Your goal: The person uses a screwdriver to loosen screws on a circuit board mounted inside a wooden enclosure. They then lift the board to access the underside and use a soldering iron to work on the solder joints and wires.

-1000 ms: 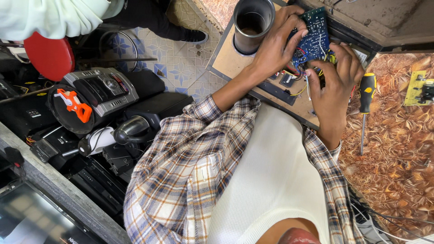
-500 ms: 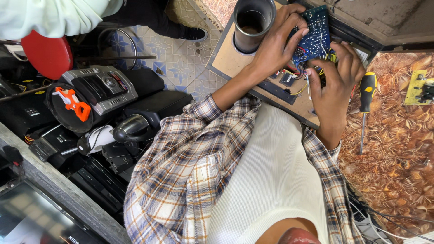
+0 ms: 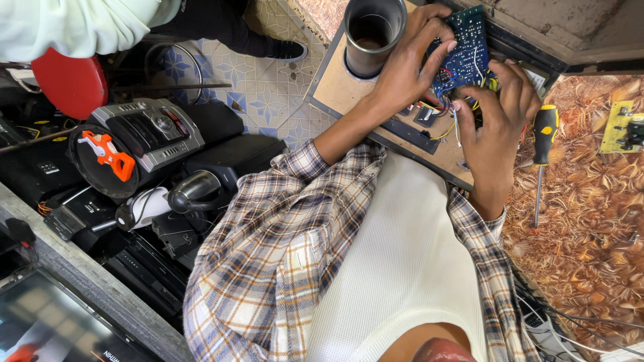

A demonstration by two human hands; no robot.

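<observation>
A blue circuit board (image 3: 464, 53) is held tilted above a brown wooden panel (image 3: 339, 87). My left hand (image 3: 409, 64) grips the board's left edge, fingers curled over its top. From below and the right, my right hand (image 3: 500, 121) holds the same board, with its fingertips on the lower edge. Red, yellow and white wires (image 3: 448, 114) run from the board down to the panel. A grey metal tube (image 3: 373, 33) stands in the panel just left of my left hand.
A yellow-and-black screwdriver (image 3: 542, 151) lies on the patterned brown surface at the right, near a small yellow-green board (image 3: 620, 127). Stacked audio gear (image 3: 151, 137), a red stool (image 3: 67, 84) and another person's foot (image 3: 285, 48) fill the tiled floor at the left.
Both hands stay on the circuit board, and the fingers shift only slightly. The view has drifted a little.
</observation>
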